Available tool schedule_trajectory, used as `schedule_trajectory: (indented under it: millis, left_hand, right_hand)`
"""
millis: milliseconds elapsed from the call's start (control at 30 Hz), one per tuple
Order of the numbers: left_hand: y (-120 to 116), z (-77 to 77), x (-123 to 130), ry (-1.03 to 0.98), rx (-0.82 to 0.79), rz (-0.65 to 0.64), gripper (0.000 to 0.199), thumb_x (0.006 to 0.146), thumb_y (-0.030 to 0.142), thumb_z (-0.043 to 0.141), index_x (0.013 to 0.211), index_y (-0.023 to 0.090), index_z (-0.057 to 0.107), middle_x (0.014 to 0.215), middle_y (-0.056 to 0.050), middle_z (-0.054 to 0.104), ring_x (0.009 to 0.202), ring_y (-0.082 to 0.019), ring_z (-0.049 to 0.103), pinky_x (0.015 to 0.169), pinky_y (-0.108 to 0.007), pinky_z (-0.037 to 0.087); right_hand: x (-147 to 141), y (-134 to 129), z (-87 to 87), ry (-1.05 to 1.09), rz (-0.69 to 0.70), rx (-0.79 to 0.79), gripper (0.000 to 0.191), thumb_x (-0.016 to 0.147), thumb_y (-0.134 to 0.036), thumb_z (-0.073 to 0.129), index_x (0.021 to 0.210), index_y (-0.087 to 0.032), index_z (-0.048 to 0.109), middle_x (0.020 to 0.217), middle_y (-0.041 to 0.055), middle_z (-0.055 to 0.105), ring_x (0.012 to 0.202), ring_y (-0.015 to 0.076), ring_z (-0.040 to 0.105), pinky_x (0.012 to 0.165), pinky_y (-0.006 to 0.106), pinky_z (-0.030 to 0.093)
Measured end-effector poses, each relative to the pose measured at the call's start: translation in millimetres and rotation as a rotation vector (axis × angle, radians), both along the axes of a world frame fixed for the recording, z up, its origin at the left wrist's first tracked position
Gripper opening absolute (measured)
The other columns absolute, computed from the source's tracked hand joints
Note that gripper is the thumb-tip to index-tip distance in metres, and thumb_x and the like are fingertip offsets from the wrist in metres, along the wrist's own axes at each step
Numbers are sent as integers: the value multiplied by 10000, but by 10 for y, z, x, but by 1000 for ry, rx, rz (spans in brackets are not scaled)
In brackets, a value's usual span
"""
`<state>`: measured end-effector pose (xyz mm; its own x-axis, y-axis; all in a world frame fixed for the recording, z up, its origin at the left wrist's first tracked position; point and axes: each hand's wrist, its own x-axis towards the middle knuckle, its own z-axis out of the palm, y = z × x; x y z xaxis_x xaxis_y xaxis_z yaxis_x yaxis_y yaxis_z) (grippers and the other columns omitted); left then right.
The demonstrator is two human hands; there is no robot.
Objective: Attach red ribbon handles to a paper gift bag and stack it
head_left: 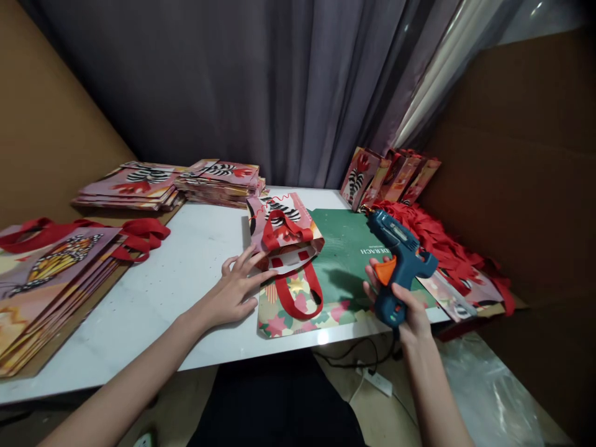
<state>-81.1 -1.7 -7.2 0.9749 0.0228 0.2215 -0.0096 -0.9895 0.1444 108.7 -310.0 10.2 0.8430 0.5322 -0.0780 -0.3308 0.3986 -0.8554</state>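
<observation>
In my right hand (410, 310) is a blue glue gun (400, 248) with an orange trigger, its nozzle pointing up and away to the left above the mat. My left hand (242, 282) lies with fingers spread at the near left corner of a small paper gift bag (284, 217) printed with zebra stripes. This bag lies on its side, mouth towards me, with red ribbon handles (300, 304) at its opening. Beneath it is a green printed sheet (344, 242) with a floral border. Whether my left fingertips press on the bag or only touch it is hard to see.
Flat zebra-print bags are stacked at the back left (223, 183), and butterfly-print bags (60, 267) lie at the near left. Several bags stand upright (367, 177) at the back right, beside a heap of red ribbons (423, 230). Cardboard walls (526, 155) flank the white table (186, 273).
</observation>
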Motion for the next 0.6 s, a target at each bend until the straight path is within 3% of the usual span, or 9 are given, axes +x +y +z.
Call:
schedule_trajectory:
  millis: [100,233,333,400,467,600]
  left_hand:
    - [-1,-2,5,2,17,-5,652,792,190,475,1425,341,438,1584,-86,148,1449,-430,80,1056,-638,261]
    - [19,-34,5,-9,31,-6,657,784,189,476,1421,346,439,1580,-86,133,1441,-454,69,1033,-649,273]
    - [21,-42,-2,1,23,-1,659,781,186,479,1418,351,442,1578,-83,134,1442,-452,67,1033,-651,272]
    - [19,-42,-9,2,20,5,668,789,183,479,1429,365,423,1584,-79,118,1444,-444,72,1034,-653,270]
    - [22,-44,-17,2,14,2,681,801,185,479,1446,385,390,1590,-70,95,1444,-442,78,1035,-657,268]
    - [46,-52,-30,-1,-2,-16,675,807,200,478,1445,401,387,1595,-50,63,1447,-439,62,1045,-656,262]
  right_hand:
    - [-60,-83,-136,18,105,-20,589,617,-416,765,1163,-267,603,1160,107,670,1183,316,583,916,524,503]
    - [-82,-162,-192,-74,228,-157,545,579,-364,804,1075,-220,630,1041,106,695,1029,316,653,864,486,526]
    - [-11,-177,-173,-222,220,-459,460,522,-348,852,894,-182,637,875,76,687,796,255,661,702,371,548]
    - [57,-133,-145,-304,212,-706,416,517,-387,859,785,-173,623,763,51,652,678,214,614,572,305,506]
    - [119,-25,-100,-399,251,-854,377,565,-436,831,741,-174,625,700,35,615,634,194,575,515,273,459]
    - [218,332,11,-721,448,-721,283,717,-403,721,868,-172,660,778,29,617,703,179,558,602,267,464]
